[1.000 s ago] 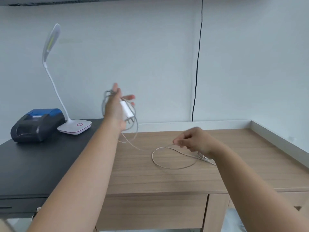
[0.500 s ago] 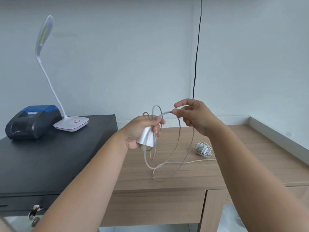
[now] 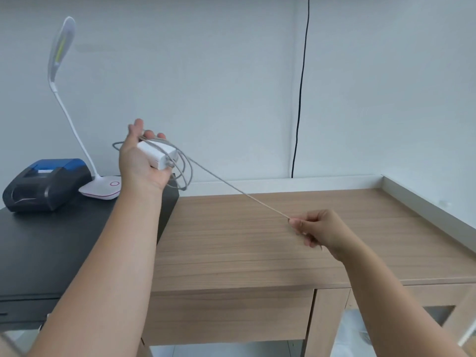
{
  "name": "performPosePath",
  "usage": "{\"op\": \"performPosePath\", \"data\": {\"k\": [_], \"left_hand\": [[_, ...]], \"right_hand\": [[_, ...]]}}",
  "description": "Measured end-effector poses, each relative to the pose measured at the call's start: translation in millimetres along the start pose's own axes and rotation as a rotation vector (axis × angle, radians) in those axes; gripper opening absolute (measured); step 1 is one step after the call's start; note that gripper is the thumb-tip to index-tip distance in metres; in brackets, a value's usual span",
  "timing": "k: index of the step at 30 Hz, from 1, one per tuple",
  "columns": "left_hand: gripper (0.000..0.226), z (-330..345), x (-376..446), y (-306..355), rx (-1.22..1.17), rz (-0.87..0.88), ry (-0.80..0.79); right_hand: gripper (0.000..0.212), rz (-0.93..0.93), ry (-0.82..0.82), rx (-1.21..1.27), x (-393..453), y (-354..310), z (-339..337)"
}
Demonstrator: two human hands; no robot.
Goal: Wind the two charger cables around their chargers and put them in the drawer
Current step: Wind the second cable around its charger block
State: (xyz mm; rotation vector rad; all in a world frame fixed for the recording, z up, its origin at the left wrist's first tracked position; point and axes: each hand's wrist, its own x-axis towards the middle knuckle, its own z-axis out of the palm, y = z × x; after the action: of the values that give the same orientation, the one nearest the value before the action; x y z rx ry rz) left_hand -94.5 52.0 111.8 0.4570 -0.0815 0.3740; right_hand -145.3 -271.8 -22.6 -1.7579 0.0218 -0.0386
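Charger (image 3: 157, 153): white block, held in the air above the left end of the worktop (image 3: 257, 243), lying across the palm of the left hand (image 3: 144, 161). Several loops of cable (image 3: 239, 193) pass round it and hang off its right side.

Left hand: raised, palm turned toward the camera. Thumb stands up and apart; fingertips curl over the far edge of the charger and keep it against the palm. One loop of cable shows to the left of the hand, behind it.

Cable: thin, pale grey. From the loops at the charger one free length runs straight and taut, down and to the right, to the right hand (image 3: 319, 230).

Right hand: low, just above the middle-right of the worktop, fingers curled, thumb and fingertips pinching the cable at the near end of the taut run. A short tail of cable shows past the hand, at the wrist side. Whether the hand touches the worktop cannot be told.

Worktop: light wood grain, with a raised pale edge along the back and right side. Drawer front (image 3: 226, 315) below its near edge, closed.

Cabinet (image 3: 51, 253): black, just beside the worktop on the left, its top somewhat higher. On it stand a printer (image 3: 46, 184), dark with a blue lid, and a lamp (image 3: 64, 81), white, with a bent neck and a flat base bearing a red ring.

Wire (image 3: 301, 86): black, running down the wall behind the worktop.
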Motion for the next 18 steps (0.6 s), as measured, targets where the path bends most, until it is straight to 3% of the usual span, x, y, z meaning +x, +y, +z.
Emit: {"op": "performPosePath", "data": {"k": [3, 6, 11, 13, 18], "left_hand": [[0.013, 3.0, -1.1, 0.3, 0.018, 0.037, 0.053], [0.024, 2.6, -10.8, -17.7, 0.280, -0.026, -0.027], [0.035, -12.7, -41.1, -59.8, 1.023, -0.212, -0.461], [0.033, -19.0, -52.6, -72.6, 1.078, -0.321, -0.547], [0.023, -21.6, -72.0, -79.9, 0.908, -0.561, -0.576]], "right_hand": [[0.006, -0.077, 0.020, -0.347, -11.0, -6.4, 8.6], [0.005, -0.224, -0.102, -0.565, -22.2, -32.4, 26.9], [0.018, -0.428, -0.176, -0.413, -23.4, -85.0, 47.2], [0.018, -0.495, -0.120, -0.381, -14.0, -97.8, 52.4], [0.014, -0.492, 0.129, -0.224, 16.7, -98.3, 57.5]]}}
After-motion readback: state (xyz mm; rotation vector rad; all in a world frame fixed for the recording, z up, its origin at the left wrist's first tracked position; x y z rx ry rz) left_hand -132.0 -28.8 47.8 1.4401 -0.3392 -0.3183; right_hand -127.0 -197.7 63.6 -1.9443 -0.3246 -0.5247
